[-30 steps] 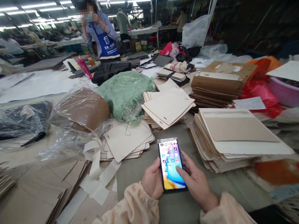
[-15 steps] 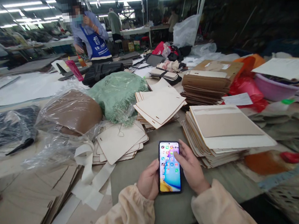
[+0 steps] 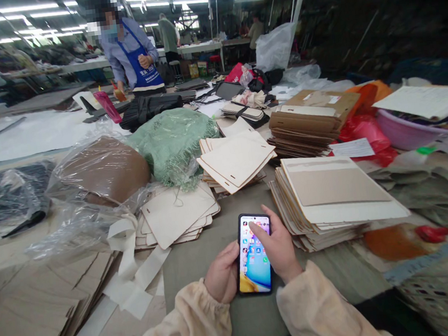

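A smartphone (image 3: 253, 267) with a lit home screen of app icons stands upright between my two hands, over the grey-green cloth. My left hand (image 3: 223, 273) grips its left edge, the thumb along the side and the fingers hidden behind. Around the right edge is my right hand (image 3: 280, 245), its thumb reaching across the upper part of the screen, over the icons. Beyond the phone lie cream card pieces (image 3: 182, 210) in a loose pile, and a second pile of slotted cream cards (image 3: 237, 158). A taller stack of boards (image 3: 339, 182) sits right of my right hand.
Brown panels (image 3: 30, 314) and pale strips (image 3: 139, 274) lie at the left. Behind are a plastic-wrapped brown piece (image 3: 98, 169) and a green cloth bundle (image 3: 174, 141). A purple basin (image 3: 405, 128) and an orange-brown bottle (image 3: 394, 243) are right. A person in a blue apron (image 3: 143, 66) stands across the table.
My right thumb has moved up and left across the screen, toward the top icons. The person opposite has lowered the raised hand from face to chest.
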Demonstrator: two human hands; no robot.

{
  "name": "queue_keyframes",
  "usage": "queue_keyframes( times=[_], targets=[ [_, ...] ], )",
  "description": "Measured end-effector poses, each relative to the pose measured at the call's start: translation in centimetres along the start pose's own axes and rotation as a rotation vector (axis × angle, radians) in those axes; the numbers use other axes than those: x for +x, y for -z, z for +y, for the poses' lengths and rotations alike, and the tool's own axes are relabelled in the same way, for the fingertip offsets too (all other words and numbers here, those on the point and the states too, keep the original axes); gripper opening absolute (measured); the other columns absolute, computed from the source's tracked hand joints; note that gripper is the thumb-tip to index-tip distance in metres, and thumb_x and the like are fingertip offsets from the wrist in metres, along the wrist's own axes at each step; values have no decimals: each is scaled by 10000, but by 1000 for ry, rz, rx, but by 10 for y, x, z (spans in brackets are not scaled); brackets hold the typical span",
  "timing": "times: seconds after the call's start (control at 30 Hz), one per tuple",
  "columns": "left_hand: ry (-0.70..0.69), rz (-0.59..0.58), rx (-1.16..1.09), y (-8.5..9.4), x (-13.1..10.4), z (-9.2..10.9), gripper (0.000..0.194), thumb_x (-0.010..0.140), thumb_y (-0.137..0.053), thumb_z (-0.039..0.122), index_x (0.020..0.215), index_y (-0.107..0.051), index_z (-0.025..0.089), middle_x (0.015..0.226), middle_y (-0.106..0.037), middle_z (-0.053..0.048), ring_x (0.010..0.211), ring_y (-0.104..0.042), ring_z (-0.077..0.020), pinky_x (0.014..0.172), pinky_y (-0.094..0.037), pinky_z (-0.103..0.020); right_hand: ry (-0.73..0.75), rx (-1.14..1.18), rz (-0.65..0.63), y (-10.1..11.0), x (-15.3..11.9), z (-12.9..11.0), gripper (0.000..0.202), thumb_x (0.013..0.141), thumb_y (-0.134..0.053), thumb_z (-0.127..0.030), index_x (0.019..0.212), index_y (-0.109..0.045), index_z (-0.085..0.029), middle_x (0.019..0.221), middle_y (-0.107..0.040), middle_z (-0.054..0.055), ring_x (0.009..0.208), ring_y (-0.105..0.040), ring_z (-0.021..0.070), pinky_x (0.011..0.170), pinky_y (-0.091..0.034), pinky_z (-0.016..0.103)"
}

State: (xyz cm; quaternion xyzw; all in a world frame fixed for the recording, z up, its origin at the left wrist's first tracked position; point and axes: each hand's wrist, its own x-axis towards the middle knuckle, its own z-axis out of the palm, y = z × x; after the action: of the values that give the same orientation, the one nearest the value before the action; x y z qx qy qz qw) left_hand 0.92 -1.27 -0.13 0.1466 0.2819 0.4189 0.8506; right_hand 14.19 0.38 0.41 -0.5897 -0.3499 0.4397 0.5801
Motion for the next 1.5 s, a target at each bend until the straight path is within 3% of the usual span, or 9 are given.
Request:
queue_keyframes(
  times=[0.2,0.37,0.53,0.73,1.0,1.23,1.5],
  targets=[
    [20,-3,-9,0,-1,1,291,862,-550,246,1096,-658,112,1063,-694,-133,1060,-608,-285,963,-417,-404,-111,185,-93,3,-6,-3,705,739,-705,-414,1353,-430,-206,1078,-661,68,937,-630,244,792,-522,366],
    [3,40,-33,2,0,4,264,855,-553,249,1056,-665,120,1028,-699,-116,972,-634,-251,890,-451,-359,-147,331,-169,9,-11,1,575,784,-682,-373,1300,-468,-237,1268,-573,54,1165,-523,240,971,-427,368],
    [-23,126,-46,5,0,13,223,848,-567,288,987,-669,146,915,-705,-78,827,-647,-213,770,-482,-329,-216,316,-356,15,-17,4,582,798,-678,-346,1320,-444,-237,1274,-572,82,1167,-525,258,1016,-384,433],
    [-65,177,-38,6,1,22,250,854,-545,317,1003,-654,147,940,-704,-93,841,-651,-238,787,-488,-376,-274,237,-481,17,-24,6,599,736,-735,-343,1278,-509,-223,1215,-612,94,1106,-566,284,942,-447,451],
    [-52,109,82,4,-1,14,280,807,-622,315,1004,-679,124,956,-712,-98,884,-643,-244,802,-452,-339,-121,245,-330,11,-11,-1,488,764,-699,-383,1197,-557,-209,1208,-616,83,1102,-564,258,956,-435,405],
    [-1,38,129,3,0,7,291,834,-595,303,1049,-675,124,1010,-706,-115,964,-631,-270,838,-438,-362,-99,202,-205,11,-5,2,660,753,-718,-351,1327,-418,-222,1057,-666,58,913,-620,209,805,-501,346],
    [-19,46,140,3,-1,5,266,817,-621,316,982,-685,118,961,-712,-113,925,-639,-267,815,-435,-351,-101,122,-144,6,-4,3,734,709,-747,-375,1347,-417,-222,938,-684,41,798,-632,205,706,-522,335]
  ],
)
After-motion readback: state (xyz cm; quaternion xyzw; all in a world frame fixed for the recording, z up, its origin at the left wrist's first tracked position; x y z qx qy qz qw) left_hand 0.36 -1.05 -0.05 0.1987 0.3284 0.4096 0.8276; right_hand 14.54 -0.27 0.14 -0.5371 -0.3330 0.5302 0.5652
